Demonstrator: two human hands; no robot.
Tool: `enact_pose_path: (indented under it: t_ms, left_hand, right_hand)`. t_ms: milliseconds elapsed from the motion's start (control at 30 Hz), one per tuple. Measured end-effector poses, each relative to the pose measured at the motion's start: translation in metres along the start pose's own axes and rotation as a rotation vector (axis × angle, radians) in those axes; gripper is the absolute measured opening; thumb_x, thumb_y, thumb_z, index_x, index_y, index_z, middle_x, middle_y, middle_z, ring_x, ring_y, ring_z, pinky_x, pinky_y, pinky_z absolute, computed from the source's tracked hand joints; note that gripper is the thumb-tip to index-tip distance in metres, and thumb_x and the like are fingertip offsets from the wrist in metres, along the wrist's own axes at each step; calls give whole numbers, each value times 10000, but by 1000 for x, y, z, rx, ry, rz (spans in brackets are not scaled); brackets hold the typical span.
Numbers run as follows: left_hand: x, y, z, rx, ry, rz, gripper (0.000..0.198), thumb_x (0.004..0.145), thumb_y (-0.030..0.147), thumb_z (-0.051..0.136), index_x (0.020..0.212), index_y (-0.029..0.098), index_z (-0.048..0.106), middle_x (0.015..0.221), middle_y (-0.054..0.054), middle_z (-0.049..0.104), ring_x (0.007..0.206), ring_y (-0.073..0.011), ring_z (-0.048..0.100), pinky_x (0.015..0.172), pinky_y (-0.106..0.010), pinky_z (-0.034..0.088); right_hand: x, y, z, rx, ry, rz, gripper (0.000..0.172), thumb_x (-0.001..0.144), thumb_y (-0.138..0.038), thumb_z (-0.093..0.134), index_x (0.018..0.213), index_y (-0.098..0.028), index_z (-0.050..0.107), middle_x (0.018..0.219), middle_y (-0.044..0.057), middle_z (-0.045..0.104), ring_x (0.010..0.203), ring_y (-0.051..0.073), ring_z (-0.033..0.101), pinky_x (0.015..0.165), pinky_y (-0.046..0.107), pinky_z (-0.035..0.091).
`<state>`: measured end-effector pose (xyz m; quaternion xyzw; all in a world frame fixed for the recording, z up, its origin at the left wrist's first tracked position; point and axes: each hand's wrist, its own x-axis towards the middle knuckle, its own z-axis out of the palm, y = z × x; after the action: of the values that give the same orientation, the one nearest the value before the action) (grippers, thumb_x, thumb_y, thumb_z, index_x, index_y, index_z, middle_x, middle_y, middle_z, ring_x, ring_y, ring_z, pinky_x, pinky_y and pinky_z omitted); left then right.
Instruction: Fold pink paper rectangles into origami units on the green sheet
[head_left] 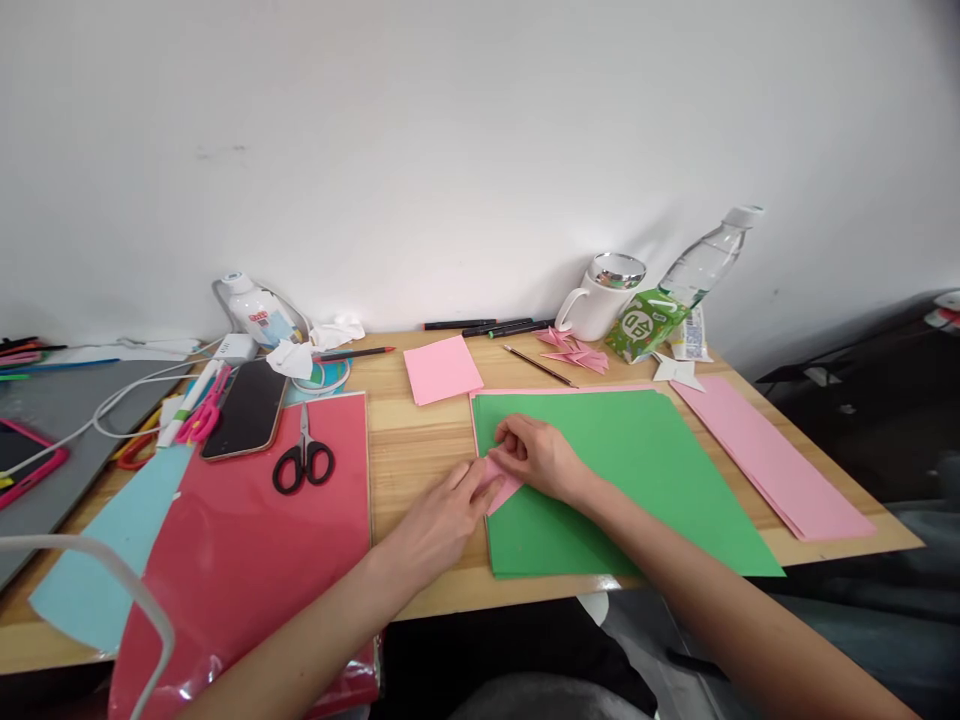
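Observation:
Between my two hands is a small folded piece of pink paper (504, 488), over the left edge of a stack of green paper (637, 480). My left hand (450, 510) pinches its left side. The fingers of my right hand (536, 455) are closed on its upper right corner, and they hide part of the paper. Behind my hands lies a stack of pink paper squares (444, 371). Pink folded paper pieces (576, 353) rest in front of the white mug, with a pencil (540, 367) beside them.
Black-handled scissors (304, 460) and a phone (246, 408) lie on the red paper pack (262, 560) to the left. A white mug (600, 298), a green carton (643, 325) and a leaning water bottle (711, 262) stand at the back right. Pink strips (776, 460) lie at right.

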<state>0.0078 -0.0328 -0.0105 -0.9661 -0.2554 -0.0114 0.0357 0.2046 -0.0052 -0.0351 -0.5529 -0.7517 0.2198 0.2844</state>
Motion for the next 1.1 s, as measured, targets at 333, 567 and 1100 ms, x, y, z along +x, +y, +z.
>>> enact_pose_path:
  t_ms: [333,567,1100]
  left_hand:
    - [-16,-6,10,20,67,13,530,778,-28,294,1278,40,457,1303,-164,536,1242,-226,460,1008,-340,386]
    - [-23,-7,2,80,21,47,456,804,-18,311,1209,34,516,1274,-166,563,1215,-233,498,1001,-338,404]
    - [-8,-29,-21,-410,122,-363,331,952,261,358,836,141,644,816,-69,662,787,-191,606,720,-303,458]
  right_hand:
    - [-1,0,1,-35,-12,19,106,771,-222,624,802,-173,536,711,-14,536,564,97,478,546,221,389]
    - [-2,-2,2,-24,-17,29,103,779,-238,613,810,-167,545,717,-4,543,574,103,484,555,231,400]
    - [26,-15,-33,-125,-328,-10,106,662,-199,740,668,-192,634,795,32,614,739,179,547,613,252,371]
